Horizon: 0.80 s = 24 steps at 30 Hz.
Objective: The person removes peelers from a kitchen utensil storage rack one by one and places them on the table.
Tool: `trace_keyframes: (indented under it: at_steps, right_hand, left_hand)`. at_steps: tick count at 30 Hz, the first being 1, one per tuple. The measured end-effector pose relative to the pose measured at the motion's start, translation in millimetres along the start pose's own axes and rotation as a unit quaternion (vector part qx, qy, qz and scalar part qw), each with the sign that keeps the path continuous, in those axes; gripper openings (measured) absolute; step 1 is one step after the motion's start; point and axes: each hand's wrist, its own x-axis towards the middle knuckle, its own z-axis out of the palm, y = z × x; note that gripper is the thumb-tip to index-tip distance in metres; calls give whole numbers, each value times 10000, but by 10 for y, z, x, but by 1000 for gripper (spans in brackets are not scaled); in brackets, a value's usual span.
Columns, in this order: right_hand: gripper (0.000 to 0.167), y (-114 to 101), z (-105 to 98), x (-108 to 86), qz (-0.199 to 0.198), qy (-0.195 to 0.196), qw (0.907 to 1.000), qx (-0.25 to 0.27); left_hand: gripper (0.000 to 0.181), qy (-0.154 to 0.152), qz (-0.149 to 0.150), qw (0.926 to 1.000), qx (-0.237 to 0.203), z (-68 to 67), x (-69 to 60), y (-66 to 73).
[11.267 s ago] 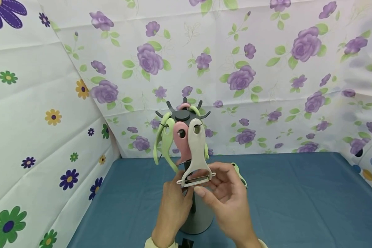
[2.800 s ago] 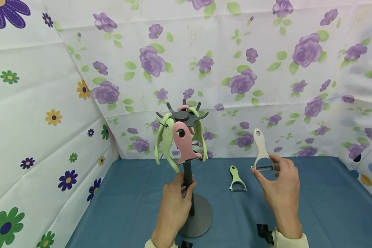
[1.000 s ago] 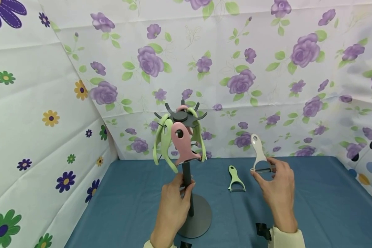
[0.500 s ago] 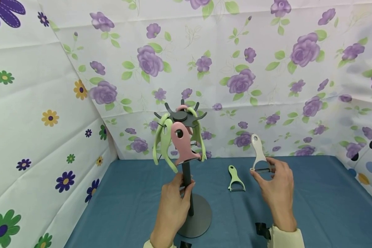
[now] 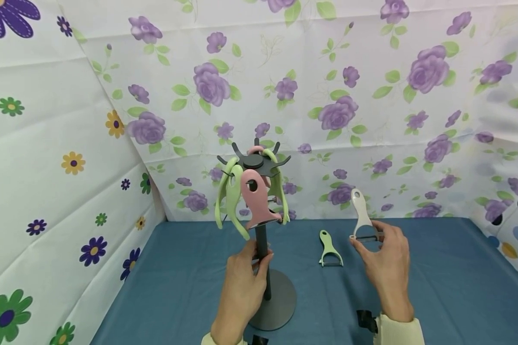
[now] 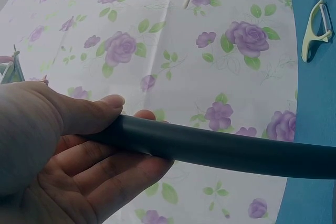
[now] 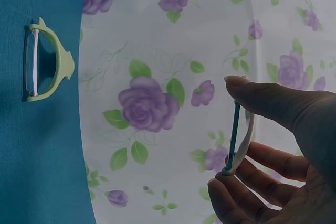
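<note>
White peeler [image 5: 360, 210], head view: right hand [image 5: 387, 266] pinches its forked end, handle above fingers, long axis near upright, tipped leftward. Left hand [image 5: 243, 282], farther off, grips the dark stand [image 5: 261, 238]. Left wrist: smooth round pole [image 6: 226, 149] between thumb and fingers. Right wrist: thin straight blade [image 7: 234, 132], thumb to fingertips; green peeler [image 7: 65, 66] left of the hand, on blue cloth [image 7: 44, 166].

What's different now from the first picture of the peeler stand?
The white peeler hung on the dark stand before; now it has come off and moved right, held up in the right hand. The left hand is still at the stand, the front pink peeler still hangs there, and one green peeler still lies on the table.
</note>
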Motion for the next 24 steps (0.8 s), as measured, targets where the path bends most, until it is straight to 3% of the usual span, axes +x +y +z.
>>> trace_keyframes:
  at_steps: [14, 24]
  right_hand:
    - [64, 54, 25, 3, -26, 12, 10000, 51]
    - [62, 96, 59, -4, 15, -5, 10000, 68]
  left_hand:
    - [15, 34, 150, 9999, -38, -3, -3, 4]
    - [14, 10, 83, 10000, -16, 0, -2, -1]
